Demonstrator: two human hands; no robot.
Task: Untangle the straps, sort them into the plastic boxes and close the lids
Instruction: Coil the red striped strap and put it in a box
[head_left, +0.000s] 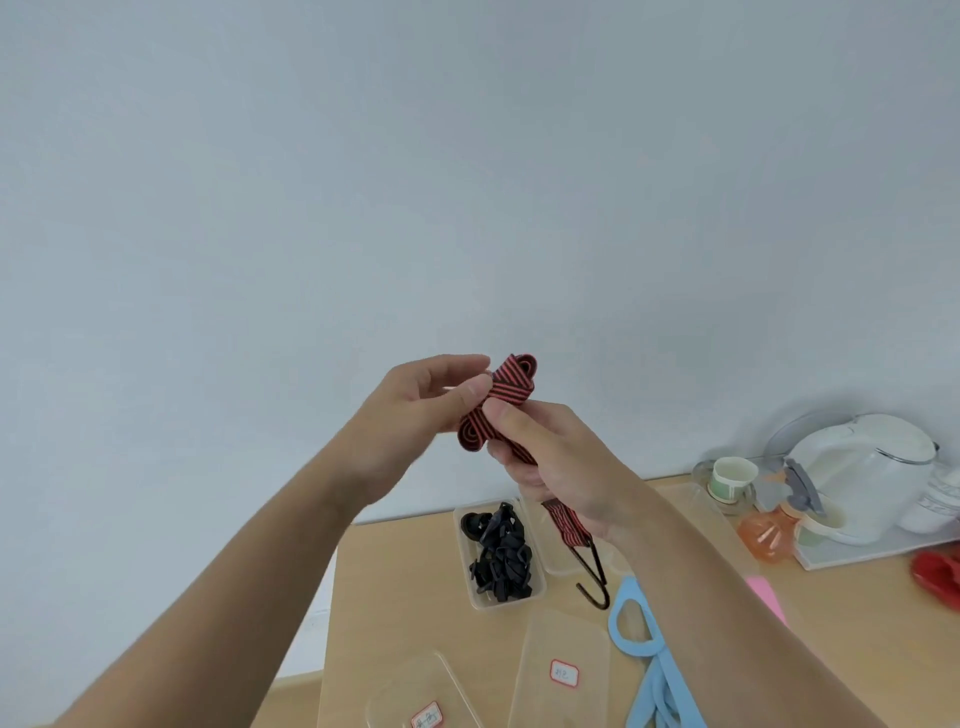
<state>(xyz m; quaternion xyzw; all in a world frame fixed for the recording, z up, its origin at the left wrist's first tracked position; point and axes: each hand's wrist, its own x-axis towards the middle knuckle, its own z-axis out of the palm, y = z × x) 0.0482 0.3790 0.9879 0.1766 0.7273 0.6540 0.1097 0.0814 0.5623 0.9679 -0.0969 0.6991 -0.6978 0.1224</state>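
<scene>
Both hands are raised above the light wooden desk (410, 597). The left hand (426, 402) pinches a loop of a red-and-black striped flat elastic strap (511, 382) between thumb and forefinger. The right hand (563, 467) curls its fingers round the folded lengths below. The strap's tail drops out under that palm and ends in a dark metal hook (592, 577).

At the desk's near edge lie two clear plastic lids (566, 639), off their boxes. Each carries a white red-bordered label (564, 674) with handwriting too blurred to read. Just right of them a light-blue strap (628, 590) lies loose on the wood. Further in, a clear plastic box (464, 551) holds a heap of black straps (501, 558). A second clear plastic box (550, 556) stands just beside it on the right, under the hanging hook, with nothing visible in it.

The step in hand looks like working the striped strap's loops, freeing or tidying them; which of the two cannot be told. The next move probably calls for gathering the hook in and lowering the bundle into the second box. After that the blue strap and both lids remain.

At the far right corner a white electric kettle (867, 467) stands on a pale tray (857, 553); no brand is legible.
</scene>
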